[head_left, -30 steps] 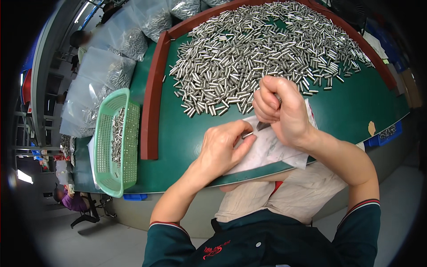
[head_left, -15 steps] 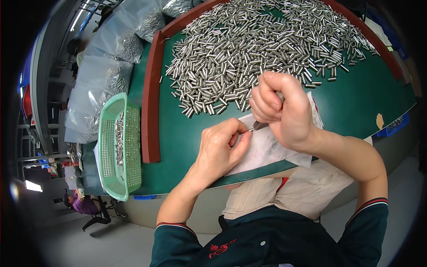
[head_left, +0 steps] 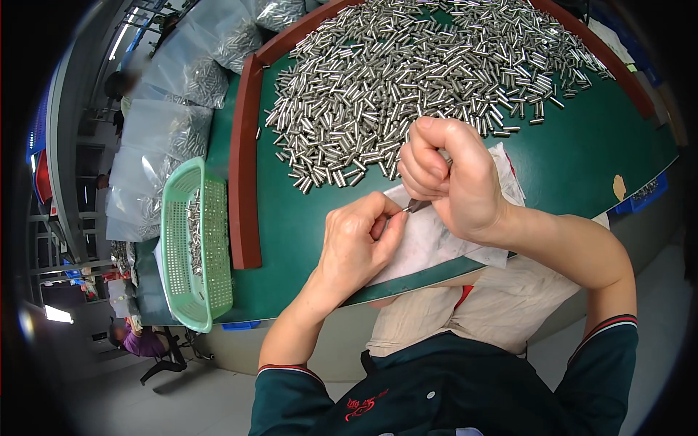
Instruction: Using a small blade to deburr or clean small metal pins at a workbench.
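At my left, green mesh basket [head_left: 195, 247] holds few metal pins [head_left: 193, 229]; clear bags [head_left: 171, 138] beyond hold more. My left hand [head_left: 358, 247] and right hand [head_left: 447, 178] together, pinching one pin [head_left: 416, 206] over white paper [head_left: 436, 232]. Hands unmoved since earlier.
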Demonstrator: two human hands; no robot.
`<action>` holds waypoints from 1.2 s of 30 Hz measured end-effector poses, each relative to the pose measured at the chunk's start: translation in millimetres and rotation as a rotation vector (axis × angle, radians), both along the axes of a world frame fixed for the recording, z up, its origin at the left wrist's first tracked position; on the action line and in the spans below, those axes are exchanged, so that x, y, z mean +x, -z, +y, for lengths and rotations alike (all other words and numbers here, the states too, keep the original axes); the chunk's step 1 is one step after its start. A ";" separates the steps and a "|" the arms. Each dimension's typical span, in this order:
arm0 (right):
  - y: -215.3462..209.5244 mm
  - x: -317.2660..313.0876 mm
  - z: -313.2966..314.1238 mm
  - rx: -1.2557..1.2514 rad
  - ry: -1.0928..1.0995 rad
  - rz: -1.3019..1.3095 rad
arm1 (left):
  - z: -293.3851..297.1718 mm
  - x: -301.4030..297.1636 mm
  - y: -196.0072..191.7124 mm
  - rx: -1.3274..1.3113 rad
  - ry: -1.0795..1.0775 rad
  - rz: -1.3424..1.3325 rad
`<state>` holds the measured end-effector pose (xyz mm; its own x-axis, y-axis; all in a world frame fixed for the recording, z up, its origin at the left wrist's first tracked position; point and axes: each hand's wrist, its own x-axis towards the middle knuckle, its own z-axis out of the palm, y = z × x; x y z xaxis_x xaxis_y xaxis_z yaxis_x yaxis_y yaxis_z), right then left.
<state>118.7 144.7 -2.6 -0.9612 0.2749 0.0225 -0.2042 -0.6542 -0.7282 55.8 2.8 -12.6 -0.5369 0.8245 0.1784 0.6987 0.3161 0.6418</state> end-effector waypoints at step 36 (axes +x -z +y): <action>-1.4 1.5 -3.3 0.005 0.041 0.073 | -20.4 -32.9 -4.3 0.435 -0.051 -1.421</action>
<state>120.1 141.4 -1.3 -0.9450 0.3133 0.0941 -0.2834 -0.6405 -0.7137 23.0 -17.6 -8.3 -0.4946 0.8209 -0.2854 -0.5837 -0.0705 0.8089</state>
